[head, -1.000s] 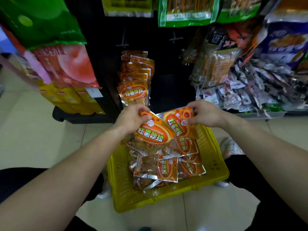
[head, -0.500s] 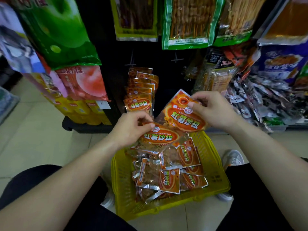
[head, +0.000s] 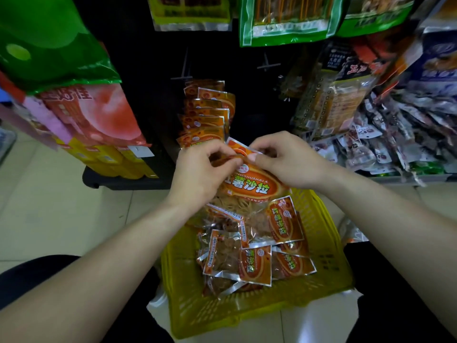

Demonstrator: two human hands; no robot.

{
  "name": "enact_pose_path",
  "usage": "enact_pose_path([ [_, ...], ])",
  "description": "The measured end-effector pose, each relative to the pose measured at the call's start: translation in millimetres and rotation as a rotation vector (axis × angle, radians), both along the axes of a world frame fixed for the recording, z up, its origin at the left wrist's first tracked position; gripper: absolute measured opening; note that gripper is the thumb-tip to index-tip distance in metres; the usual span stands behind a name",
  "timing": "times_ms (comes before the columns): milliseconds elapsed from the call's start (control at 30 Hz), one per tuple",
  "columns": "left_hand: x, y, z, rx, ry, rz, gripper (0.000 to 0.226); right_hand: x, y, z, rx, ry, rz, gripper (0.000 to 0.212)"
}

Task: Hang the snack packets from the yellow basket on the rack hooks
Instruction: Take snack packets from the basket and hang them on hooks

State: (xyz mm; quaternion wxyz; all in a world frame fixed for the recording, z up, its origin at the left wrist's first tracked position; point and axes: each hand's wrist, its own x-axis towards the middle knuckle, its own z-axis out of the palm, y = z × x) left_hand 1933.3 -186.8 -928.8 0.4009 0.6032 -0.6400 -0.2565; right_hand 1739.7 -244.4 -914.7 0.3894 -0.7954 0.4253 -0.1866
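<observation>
One rack ahead, orange packets already hung on it. Below, I see the basket with more. Left hand and right hand both pinch the top of one packet above the basket.

Non-task surroundings. Upper left: a large green bag hangs above a pink-and-red bag, with a row of yellow packages beneath it, resting on a black base. Top centre: green-bordered clear packs of stick-shaped snacks. Right: a shelf piled with small grey and dark sachets. Beneath everything, a pale tiled floor.
</observation>
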Motion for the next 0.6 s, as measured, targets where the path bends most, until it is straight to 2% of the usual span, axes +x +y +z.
enact_pose_path([
  [167, 7, -12, -1, 0.006, 0.003, 0.070, 0.008, -7, -9, -3, 0.032, -0.062, -0.062, 0.022],
  [233, 10, -15, -2, 0.001, -0.008, 0.101, 0.011, -14, -13, -7, -0.059, 0.001, -0.093, 0.010],
  [267, 10, -16, -2, -0.005, -0.017, 0.115, 0.015, -16, -15, -9, -0.082, 0.004, -0.117, 0.007],
  [433, 8, -17, -2, -0.021, 0.027, 0.128, 0.039, -18, -16, -8, -0.032, -0.057, -0.183, 0.021],
  [600, 6, -17, -3, 0.003, -0.043, 0.120, 0.016, -20, -16, -5, -0.001, -0.070, -0.151, 0.025],
])
